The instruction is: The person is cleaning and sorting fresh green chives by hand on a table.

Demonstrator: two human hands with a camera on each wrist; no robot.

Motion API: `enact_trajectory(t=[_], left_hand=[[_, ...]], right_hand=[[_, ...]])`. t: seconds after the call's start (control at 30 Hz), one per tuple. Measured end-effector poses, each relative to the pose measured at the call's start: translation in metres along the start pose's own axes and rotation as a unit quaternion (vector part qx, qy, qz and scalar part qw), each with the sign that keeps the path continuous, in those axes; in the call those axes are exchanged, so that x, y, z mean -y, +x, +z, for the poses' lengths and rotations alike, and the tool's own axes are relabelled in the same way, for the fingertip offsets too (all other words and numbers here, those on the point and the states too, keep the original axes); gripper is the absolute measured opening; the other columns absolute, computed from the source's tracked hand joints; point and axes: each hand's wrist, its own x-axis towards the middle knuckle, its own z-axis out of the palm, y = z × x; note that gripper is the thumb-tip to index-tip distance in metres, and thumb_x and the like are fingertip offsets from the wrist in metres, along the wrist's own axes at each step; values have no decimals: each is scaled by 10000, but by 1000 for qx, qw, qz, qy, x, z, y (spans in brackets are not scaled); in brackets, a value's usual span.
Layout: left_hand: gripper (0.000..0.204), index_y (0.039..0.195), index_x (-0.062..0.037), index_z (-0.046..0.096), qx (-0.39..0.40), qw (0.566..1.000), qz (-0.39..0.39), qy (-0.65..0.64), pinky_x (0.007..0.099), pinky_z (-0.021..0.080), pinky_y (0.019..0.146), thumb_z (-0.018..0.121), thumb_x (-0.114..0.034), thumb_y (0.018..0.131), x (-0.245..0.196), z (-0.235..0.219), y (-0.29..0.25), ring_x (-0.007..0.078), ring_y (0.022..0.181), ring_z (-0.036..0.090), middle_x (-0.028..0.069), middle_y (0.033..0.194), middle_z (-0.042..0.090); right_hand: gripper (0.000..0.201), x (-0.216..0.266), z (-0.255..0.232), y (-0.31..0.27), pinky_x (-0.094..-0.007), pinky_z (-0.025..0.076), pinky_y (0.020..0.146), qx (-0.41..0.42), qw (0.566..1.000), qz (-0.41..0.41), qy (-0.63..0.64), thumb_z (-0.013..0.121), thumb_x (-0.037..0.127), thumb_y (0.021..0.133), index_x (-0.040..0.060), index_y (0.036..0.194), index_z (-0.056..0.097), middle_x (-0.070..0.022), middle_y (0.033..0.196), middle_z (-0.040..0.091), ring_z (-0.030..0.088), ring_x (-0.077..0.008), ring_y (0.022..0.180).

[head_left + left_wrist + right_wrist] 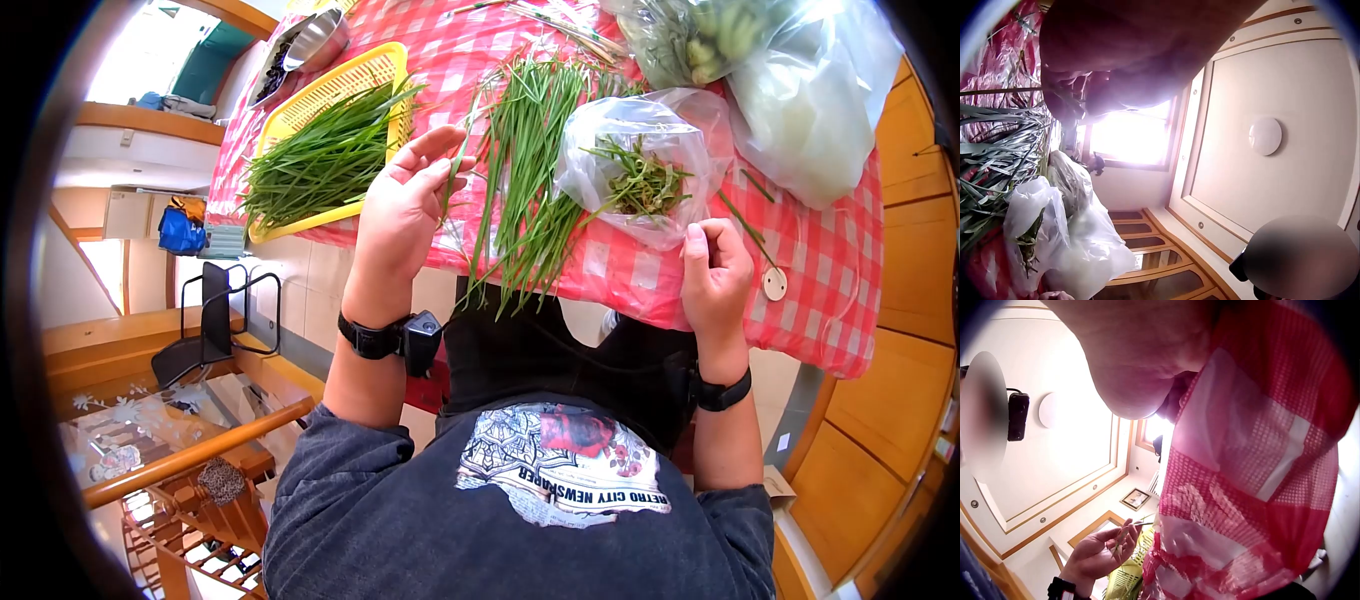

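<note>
My left hand (405, 195) is raised between the yellow basket and the loose chives, palm turned up. Its thumb and fingers pinch a thin garlic chive (458, 172); the same hand (1099, 555) shows in the right wrist view. Beside it a pile of long garlic chives (530, 150) lies on the table, ends hanging over the edge. My right hand (718, 270) rests at the table edge, fingers curled, thumb up, right by a clear plastic bag (590, 165). Green trimmings (645, 182) lie in that bag. I cannot tell whether the right fingers hold anything.
A yellow basket (400, 65) of chives stands at the left, with a metal bowl (318, 40) behind. Bagged green vegetables (705, 40) and a white plastic bag (815, 110) sit at the back right. A pale disc (774, 284) lies on the checked tablecloth (850, 260).
</note>
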Motion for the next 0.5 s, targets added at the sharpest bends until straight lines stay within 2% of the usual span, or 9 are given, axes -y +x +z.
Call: enact_trajectory(t=[0.03, 0.07, 0.13, 0.17, 0.23, 0.27, 0.37, 0.4, 0.5], left_hand=[[380, 1425, 21, 566, -5, 1000, -5, -13, 304, 534, 953, 575, -26, 1048, -3, 6, -1, 189, 1099, 672, 117, 1344, 647], [380, 1425, 21, 566, -5, 1000, -4, -14, 304, 534, 953, 575, -26, 1048, -6, 5, -1, 189, 1099, 672, 117, 1344, 647], [450, 1493, 32, 521, 16, 993, -62, 95, 369, 452, 1136, 587, -80, 1062, -10, 4, 0, 258, 1348, 590, 147, 1481, 593], [450, 1493, 32, 521, 17, 994, -60, 93, 369, 452, 1136, 587, -80, 1062, -11, 6, -2, 258, 1348, 590, 147, 1481, 593], [526, 1511, 71, 488, 33, 962, 5, 271, 367, 409, 1175, 636, -154, 1060, -11, 12, -7, 270, 1416, 535, 157, 1523, 557], [526, 1511, 71, 488, 33, 962, 7, 269, 367, 409, 1175, 636, -154, 1060, -10, 11, -6, 270, 1416, 535, 157, 1523, 557], [600, 1498, 42, 526, 75, 858, 109, 496, 386, 356, 1214, 706, -273, 1021, -2, 4, -1, 301, 1481, 454, 226, 1570, 494], [600, 1498, 42, 526, 75, 858, 111, 496, 386, 356, 1214, 706, -273, 1021, -2, 6, 0, 301, 1481, 454, 226, 1570, 494], [615, 1487, 30, 543, 72, 811, 137, 564, 424, 349, 1220, 725, -265, 979, 3, 12, 3, 356, 1470, 458, 252, 1552, 498]], right_hand=[[185, 0, 0, 0, -247, 357, 554, 1, 1000, 2, 4, 661, 128, 1018, 21, 879, 603, 35, 685, 492, 429, -41, 615], [185, 1, 0, 0, -246, 360, 555, 3, 1000, 4, 8, 661, 129, 1019, 21, 880, 604, 31, 684, 493, 432, -43, 614], [183, 1, 0, -1, -249, 365, 557, 7, 1000, 8, 7, 662, 130, 1018, 22, 881, 607, 27, 684, 499, 439, -47, 614], [182, 0, -1, -1, -252, 371, 558, 10, 1000, 13, 7, 664, 131, 1018, 22, 883, 610, 23, 684, 505, 446, -51, 613], [181, 2, -1, 0, -254, 377, 561, 6, 1000, -2, -5, 666, 133, 1017, 21, 885, 614, 20, 685, 509, 454, -54, 614], [179, 2, 0, 1, -256, 384, 563, 2, 1000, -14, -13, 668, 135, 1016, 21, 887, 617, 17, 685, 514, 461, -58, 615], [179, 1, -2, 0, -259, 392, 566, 10, 1000, -2, -14, 673, 139, 1014, 21, 890, 622, 17, 688, 523, 470, -59, 618], [179, 2, -1, 1, -259, 392, 566, 10, 1000, -3, -14, 673, 139, 1014, 21, 890, 622, 16, 688, 523, 470, -59, 618], [182, 2, -1, 0, -257, 394, 567, 7, 1000, -9, -9, 676, 142, 1014, 19, 890, 622, 17, 687, 521, 470, -59, 617]])
